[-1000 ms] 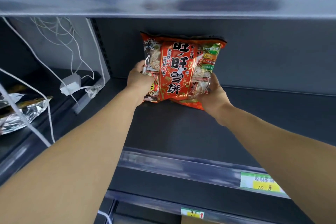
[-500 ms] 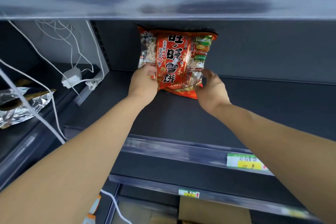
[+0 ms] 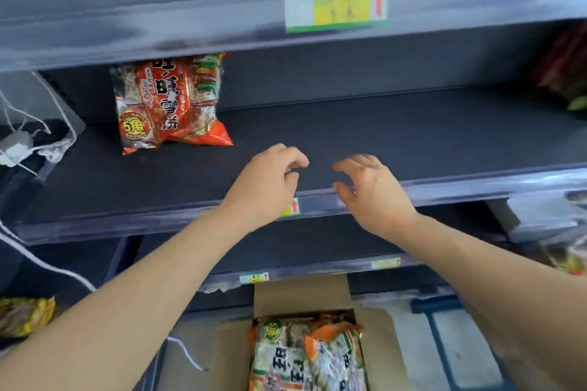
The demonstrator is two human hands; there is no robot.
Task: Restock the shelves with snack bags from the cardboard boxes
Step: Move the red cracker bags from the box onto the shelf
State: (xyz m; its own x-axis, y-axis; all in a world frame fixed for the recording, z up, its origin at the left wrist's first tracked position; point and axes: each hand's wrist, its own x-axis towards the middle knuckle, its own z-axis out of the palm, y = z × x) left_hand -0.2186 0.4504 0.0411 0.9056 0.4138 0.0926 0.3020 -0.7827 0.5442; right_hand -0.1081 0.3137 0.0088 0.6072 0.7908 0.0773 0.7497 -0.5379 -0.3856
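Observation:
A red snack bag (image 3: 168, 103) stands upright against the back wall of the dark shelf (image 3: 397, 136), at its left end. My left hand (image 3: 266, 182) and my right hand (image 3: 370, 189) hover over the shelf's front edge, well to the right of the bag. Both hands hold nothing, with fingers loosely curled and apart. Below, an open cardboard box (image 3: 301, 295) holds more snack bags (image 3: 305, 355) with orange and white print.
The upper shelf's front rail carries a green and yellow price tag (image 3: 336, 5). White cables and an adapter (image 3: 19, 144) hang at the left. A yellow bag (image 3: 23, 314) lies low left. More red packets (image 3: 565, 70) sit at the far right of the shelf.
Both hands let go of the red snack bag, which now stands on the shelf, and pulled back to the shelf's front edge. The view dropped, revealing the box below.

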